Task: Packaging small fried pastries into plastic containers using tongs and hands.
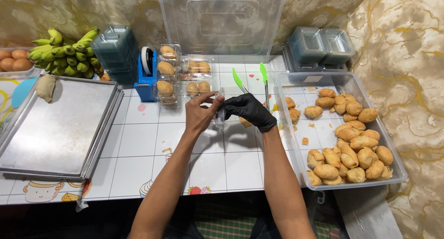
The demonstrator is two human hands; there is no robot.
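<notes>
My bare left hand [200,112] and my black-gloved right hand [249,110] both grip a small clear plastic clamshell box [220,110], held upright above the tiled table. A golden pastry [245,123] shows just under the gloved hand. Green-tipped tongs [252,80] lie on the table just behind my hands. To the right stands a large clear bin [283,112] holding several fried pastries [350,146].
Packed clamshell boxes of pastries [181,75] sit by a blue tape dispenser [146,75]. Stacks of clear boxes [115,52] stand at the back left and back right [321,45]. A metal tray [55,125], bananas [64,54] and eggs [14,58] occupy the left.
</notes>
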